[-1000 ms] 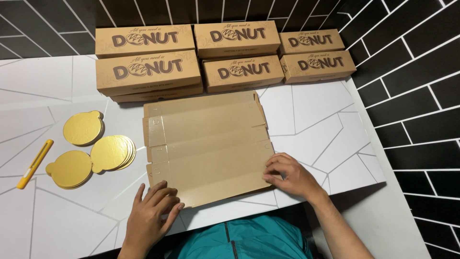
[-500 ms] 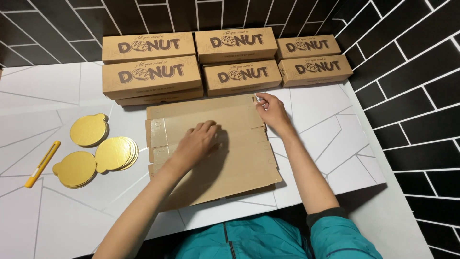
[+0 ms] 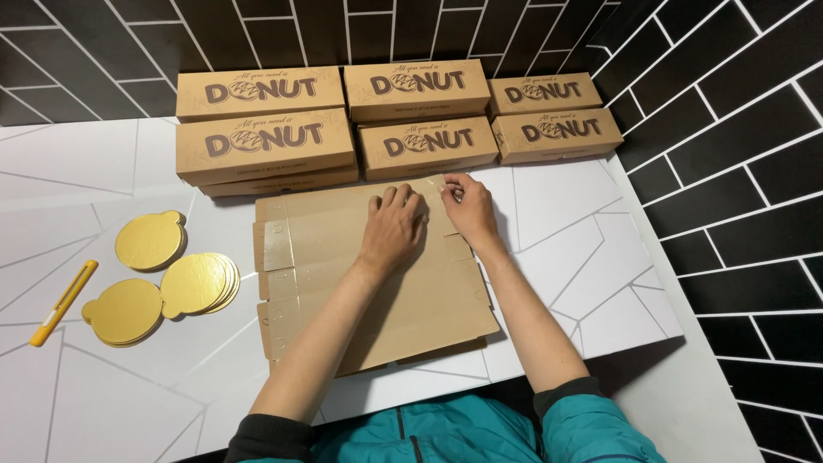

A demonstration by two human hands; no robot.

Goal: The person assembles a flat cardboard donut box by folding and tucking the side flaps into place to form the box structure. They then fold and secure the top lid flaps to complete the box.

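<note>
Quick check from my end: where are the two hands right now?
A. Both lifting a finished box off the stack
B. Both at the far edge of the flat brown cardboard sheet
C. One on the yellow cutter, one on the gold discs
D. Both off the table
B. The left hand lies flat on the flat cardboard sheet near its far edge, and the right hand pinches that edge beside it.

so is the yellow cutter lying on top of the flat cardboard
No, the yellow cutter lies on the white table far to the left of the flat cardboard, beyond the gold discs.
</note>
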